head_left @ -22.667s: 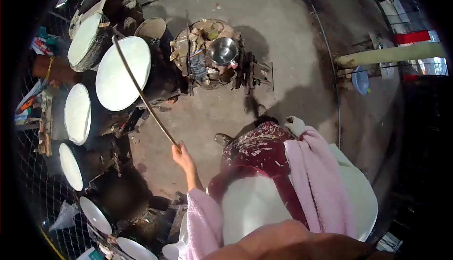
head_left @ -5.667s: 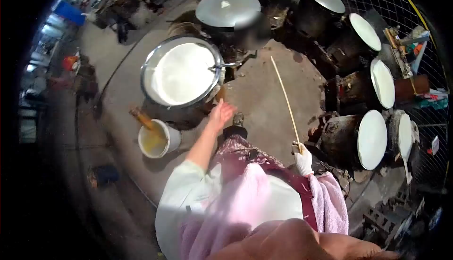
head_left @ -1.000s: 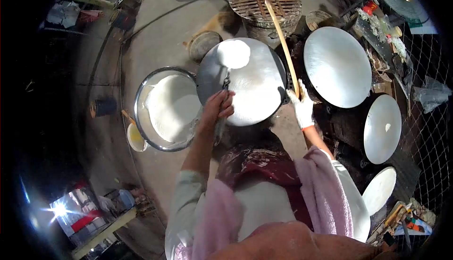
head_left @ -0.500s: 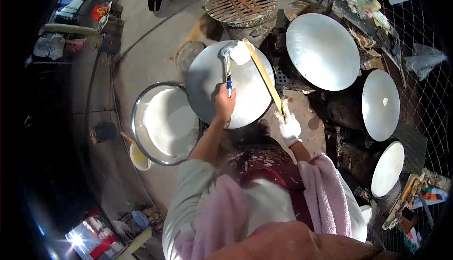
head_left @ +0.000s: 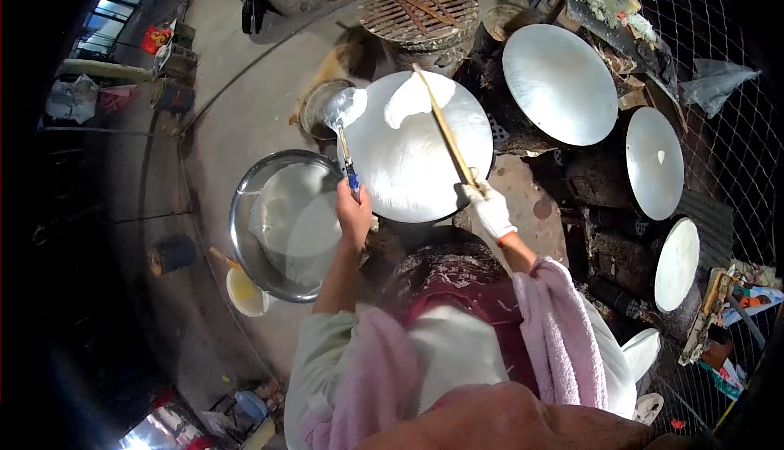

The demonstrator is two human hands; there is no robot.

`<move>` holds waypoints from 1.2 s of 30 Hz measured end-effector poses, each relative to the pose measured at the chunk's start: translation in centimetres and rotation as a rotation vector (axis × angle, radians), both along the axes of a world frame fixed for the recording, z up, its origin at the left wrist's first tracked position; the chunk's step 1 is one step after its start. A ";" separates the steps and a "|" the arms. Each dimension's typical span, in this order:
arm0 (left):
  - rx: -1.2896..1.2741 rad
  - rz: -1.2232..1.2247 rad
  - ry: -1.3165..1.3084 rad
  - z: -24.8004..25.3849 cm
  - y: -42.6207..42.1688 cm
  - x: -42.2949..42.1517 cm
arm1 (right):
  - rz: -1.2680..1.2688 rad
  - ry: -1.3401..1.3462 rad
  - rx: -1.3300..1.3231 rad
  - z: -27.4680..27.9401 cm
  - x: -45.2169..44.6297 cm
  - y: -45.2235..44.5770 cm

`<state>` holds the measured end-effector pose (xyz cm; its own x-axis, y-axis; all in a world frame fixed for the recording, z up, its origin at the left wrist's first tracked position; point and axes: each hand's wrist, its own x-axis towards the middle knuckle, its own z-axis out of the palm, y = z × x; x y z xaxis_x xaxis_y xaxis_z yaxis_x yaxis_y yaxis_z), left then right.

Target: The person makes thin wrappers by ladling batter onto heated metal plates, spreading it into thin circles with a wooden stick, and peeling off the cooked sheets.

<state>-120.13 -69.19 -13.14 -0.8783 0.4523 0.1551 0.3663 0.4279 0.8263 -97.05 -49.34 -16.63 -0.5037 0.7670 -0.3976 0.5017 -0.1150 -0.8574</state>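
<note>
My bare left hand [head_left: 354, 218] is closed around the blue-taped handle of a ladle [head_left: 338, 109]. The ladle's bowl, smeared with white batter, hangs over the left rim of a round metal griddle [head_left: 425, 164]. In a white glove, my right hand [head_left: 490, 211] grips a long, flat wooden spreader [head_left: 445, 130]. Its far end lies on a patch of white batter [head_left: 410, 100] at the griddle's far edge. Left of the griddle stands a large steel basin [head_left: 240, 229] holding pale batter [head_left: 302, 213].
Several more round griddles stand on the right, including a large one [head_left: 560, 84]. Beyond my griddle is a drum topped by a slatted grate [head_left: 419, 11]. A small tub of yellow liquid [head_left: 247, 293] sits by the basin. Wire mesh fencing [head_left: 719, 164] borders the right side.
The ladle has moved left from the griddle's middle to its left rim. The batter patch has spread wider and leftward under the spreader, which now shows its narrow edge.
</note>
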 end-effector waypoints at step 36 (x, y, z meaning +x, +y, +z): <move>0.096 0.256 -0.368 4.7 -9.3 7.2 | 0.447 0.114 0.044 0.2 -3.6 10.3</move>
<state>-112.92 -78.51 -8.47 -0.9644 0.2121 -0.1580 -0.0670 0.3820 0.9217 -100.65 -39.01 -16.42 -0.8276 0.4792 -0.2924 0.3957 0.1286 -0.9093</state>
